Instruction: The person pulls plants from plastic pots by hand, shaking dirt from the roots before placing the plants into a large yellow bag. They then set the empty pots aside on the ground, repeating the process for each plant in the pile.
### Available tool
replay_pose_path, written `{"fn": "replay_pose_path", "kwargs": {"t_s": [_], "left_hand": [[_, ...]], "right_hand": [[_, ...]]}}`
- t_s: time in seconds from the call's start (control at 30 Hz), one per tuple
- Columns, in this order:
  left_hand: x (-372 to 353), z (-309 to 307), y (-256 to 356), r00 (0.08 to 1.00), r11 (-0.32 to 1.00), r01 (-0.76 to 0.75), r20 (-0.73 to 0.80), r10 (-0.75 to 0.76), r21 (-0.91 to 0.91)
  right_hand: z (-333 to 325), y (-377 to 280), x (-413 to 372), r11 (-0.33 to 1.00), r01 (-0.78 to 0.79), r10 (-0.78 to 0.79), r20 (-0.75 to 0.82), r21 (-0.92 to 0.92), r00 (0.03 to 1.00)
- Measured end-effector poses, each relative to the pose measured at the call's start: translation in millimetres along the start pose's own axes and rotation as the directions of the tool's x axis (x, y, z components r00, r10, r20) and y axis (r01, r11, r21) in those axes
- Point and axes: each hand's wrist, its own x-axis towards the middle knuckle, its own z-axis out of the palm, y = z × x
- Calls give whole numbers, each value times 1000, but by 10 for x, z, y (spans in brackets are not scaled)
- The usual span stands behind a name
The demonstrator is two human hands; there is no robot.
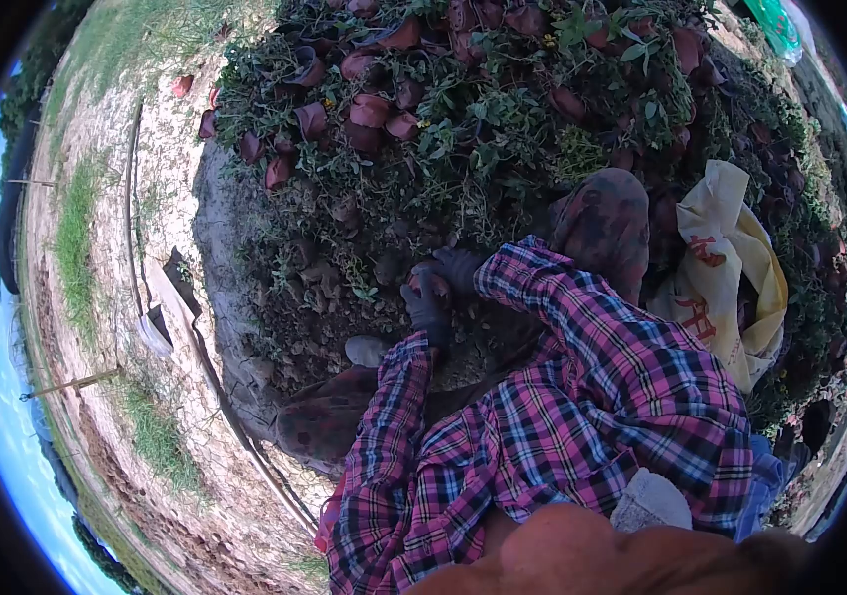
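Observation:
My left hand (428,305), in a dark glove, curls around a small reddish piece (439,286) that looks like one of the reddish-brown plant pots. My right hand (457,268), gloved as well, is right against it from the other side, its fingers bent over the top. Both hands are low over dark soil (344,327) strewn with clods and small weeds, between my bent knees. Part of the piece is hidden by the gloves.
Many reddish pots (371,111) lie among green weeds (483,149) ahead. A pale yellow sack (726,268) with red print stands by my right knee. To the left, a dark hose (235,426) runs along pale ground, near a long-handled tool (156,332).

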Motion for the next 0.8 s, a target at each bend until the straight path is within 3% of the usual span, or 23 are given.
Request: {"fn": "replay_pose_path", "kwargs": {"t_s": [0.03, 0.07, 0.13, 0.17, 0.2, 0.23, 0.27, 0.3, 0.33, 0.4, 0.43, 0.47, 0.5, 0.57, 0.6, 0.63, 0.67, 0.7, 0.8], "left_hand": [[19, 62, -1, 1000, 999, 25, -20, -24, 35], [24, 49, -38, 1000, 1000, -26, 0, 26, 16], [54, -100, 48, 987, 1000, 28, 156, -26, -7], [39, -248, 127, 972, 998, 60, 230, -56, -12], [35, -514, 336, 932, 989, 136, 330, -150, 64], [48, -721, 424, 955, 998, 65, 289, -61, -3], [81, -932, 444, 970, 998, -12, 241, 28, -68], [129, -1156, 484, 976, 987, -93, 183, 117, -131], [187, -1433, 568, 972, 977, -203, 112, 209, -58], [225, -1823, 551, 967, 961, -247, 33, 253, -127], [244, -1966, 548, 961, 948, -276, -15, 277, -157], [221, -2036, 584, 981, 963, -191, -58, 184, -188], [301, -2029, 508, 994, 911, -111, -60, 95, -397], [383, -1810, 190, 996, 656, 93, 68, -63, -749], [429, -1818, 117, 963, 401, 270, 253, -96, -875], [459, -1760, 164, 958, 297, 283, 282, -46, -912], [478, -1739, 226, 953, 190, 297, 302, -4, -936], [512, -1772, 280, 953, 92, 297, 302, 40, -950], [506, -1838, 700, 990, 280, 134, 115, -84, -950]], "right_hand": [[-101, -47, 10, 998, -65, 65, 99, 5, 993], [-231, -50, 115, 999, -15, 21, 165, -37, 986], [-614, 43, 421, 989, 100, -65, 293, -108, 954], [-988, 12, 237, 999, -32, 30, 96, 25, 995], [-1373, 26, 102, 995, -44, 52, -92, 95, 994], [-1494, 216, 169, 997, -66, 46, -353, -45, 934], [-1596, 414, 249, 944, -254, 106, -536, -210, 838], [-1834, 567, 70, 911, -324, 131, -566, -255, 814], [-1932, 808, 82, 875, -421, 244, -530, -241, 812], [-2008, 1034, -169, 769, -533, 417, -355, -353, 837], [-1711, 1492, 61, 810, -522, 355, -485, -267, 799], [-1734, 1455, 18, 714, -408, 237, -351, -569, 906], [-1747, 1415, 99, 798, -499, 372, -376, -337, 849], [-1786, 1399, 310, 778, -489, 373, -338, -394, 864], [-1859, 1243, 197, 796, -463, 343, -340, -390, 876], [-2098, 968, -25, 812, -433, 314, -331, -392, 890], [-2225, 725, -207, 874, -412, 304, -374, -256, 876], [-2108, 972, -16, 986, -161, 122, -499, -36, 858], [-1991, 688, 230, 920, 314, -83, -667, 234, 740]]}}
